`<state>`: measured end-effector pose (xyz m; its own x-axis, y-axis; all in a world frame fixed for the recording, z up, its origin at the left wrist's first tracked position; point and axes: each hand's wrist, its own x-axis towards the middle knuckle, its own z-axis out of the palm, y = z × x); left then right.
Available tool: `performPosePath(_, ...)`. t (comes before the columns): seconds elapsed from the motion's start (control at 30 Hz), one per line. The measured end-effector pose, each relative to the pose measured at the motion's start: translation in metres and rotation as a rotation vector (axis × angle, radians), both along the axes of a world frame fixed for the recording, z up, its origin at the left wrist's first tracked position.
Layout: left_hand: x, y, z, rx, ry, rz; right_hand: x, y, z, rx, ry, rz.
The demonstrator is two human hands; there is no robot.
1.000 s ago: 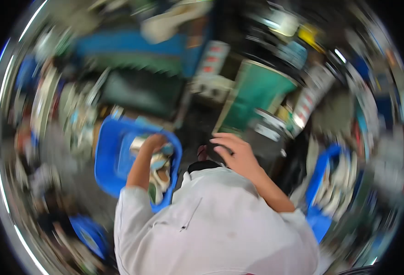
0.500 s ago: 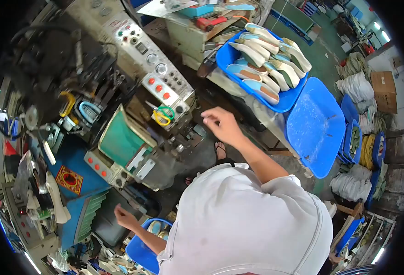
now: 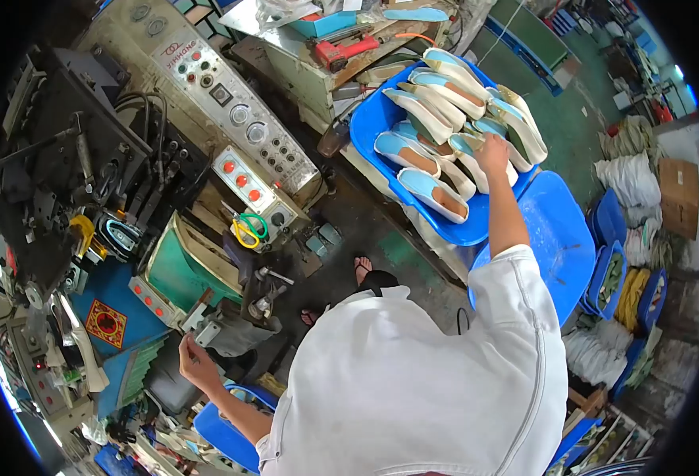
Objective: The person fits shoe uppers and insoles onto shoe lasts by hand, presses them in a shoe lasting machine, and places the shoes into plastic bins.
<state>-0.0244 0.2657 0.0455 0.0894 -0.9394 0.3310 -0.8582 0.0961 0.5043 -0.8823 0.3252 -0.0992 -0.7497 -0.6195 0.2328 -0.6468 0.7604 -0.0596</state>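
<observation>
My right hand (image 3: pixel 492 155) reaches into a blue bin (image 3: pixel 476 230) piled with several cream shoes with light-blue insoles. Its fingers are closed on the edge of one shoe (image 3: pixel 476 168) near the middle of the pile; the fingertips are partly hidden. My left hand (image 3: pixel 196 363) hangs low on the left, just below a metal bracket (image 3: pixel 200 327) on the machine. Its fingers are loosely bent and apart from the thumb, and I see nothing in it.
The machine's control panel (image 3: pixel 234 111) and a box with red buttons (image 3: pixel 242 181) stand ahead. Scissors with green and yellow handles (image 3: pixel 248 230) lie by that box. A second blue bin (image 3: pixel 552 238) adjoins the shoe bin. A red tool (image 3: pixel 341 52) rests on the bench behind.
My right hand has moved forward and right, from above the floor to the shoes in the bin. My left hand has shifted slightly left. The view has turned a little.
</observation>
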Motion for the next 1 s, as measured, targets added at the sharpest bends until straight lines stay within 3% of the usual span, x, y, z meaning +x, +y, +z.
performPosePath(0.07, -0.008, 0.006, 0.001, 0.023, 0.010, -0.001, -0.004, 0.009, 0.012, 0.135, -0.135, 0.038)
performPosePath(0.2, -0.019, 0.010, -0.002, 0.023, 0.015, -0.005, 0.006, 0.020, 0.013, 0.170, -0.074, 0.067)
performPosePath(0.37, -0.045, 0.000, 0.009, -0.025, 0.077, -0.068, 0.074, 0.060, 0.011, -0.134, 0.115, 0.247)
performPosePath(0.5, -0.061, -0.020, 0.023, -0.038, 0.021, -0.199, 0.128, 0.058, 0.065, -0.255, 0.106, 0.083)
performPosePath(0.6, -0.082, -0.030, 0.037, -0.040, 0.097, -0.256, 0.177, 0.051, 0.128, -0.462, -0.153, 0.352)
performPosePath(0.73, -0.116, -0.034, 0.061, 0.002, 0.164, -0.563, 0.292, 0.009, 0.207, -0.488, -0.137, 0.973)
performPosePath(0.87, -0.113, -0.030, 0.097, 0.032, 0.208, -0.784, 0.407, -0.042, 0.237, -0.688, -0.425, 1.374)
performPosePath(1.0, -0.063, -0.018, 0.120, -0.193, 0.430, -0.845, 0.513, -0.088, 0.248, -0.733, -0.754, 1.708)
